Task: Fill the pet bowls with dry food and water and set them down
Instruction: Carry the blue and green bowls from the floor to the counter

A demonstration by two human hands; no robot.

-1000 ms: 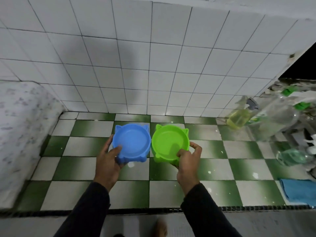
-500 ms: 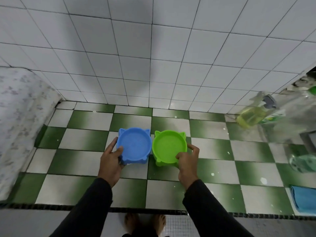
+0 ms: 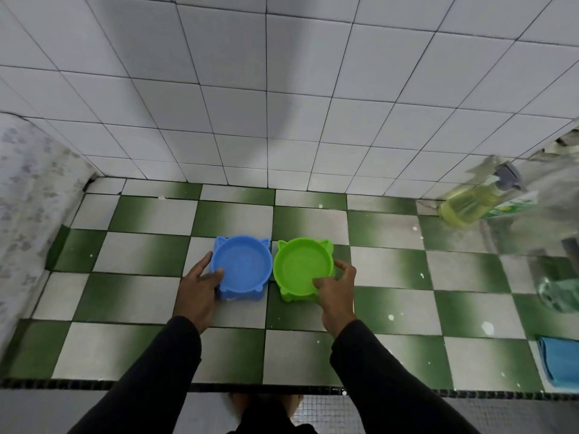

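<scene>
Nearest me, my left hand grips the blue bowl and my right hand grips the green bowl: two bowls, side by side on the checkered counter. Right of the grips: one blue cloth; farther, one yellow spray bottle.

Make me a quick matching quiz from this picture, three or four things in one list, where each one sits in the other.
Things:
1. blue bowl
2. green bowl
3. blue cloth
4. spray bottle

Places:
A. far right, against the wall
B. held by the right hand
C. near right edge of the counter
D. held by the left hand

Pairs: 1-D, 2-B, 3-C, 4-A
</scene>
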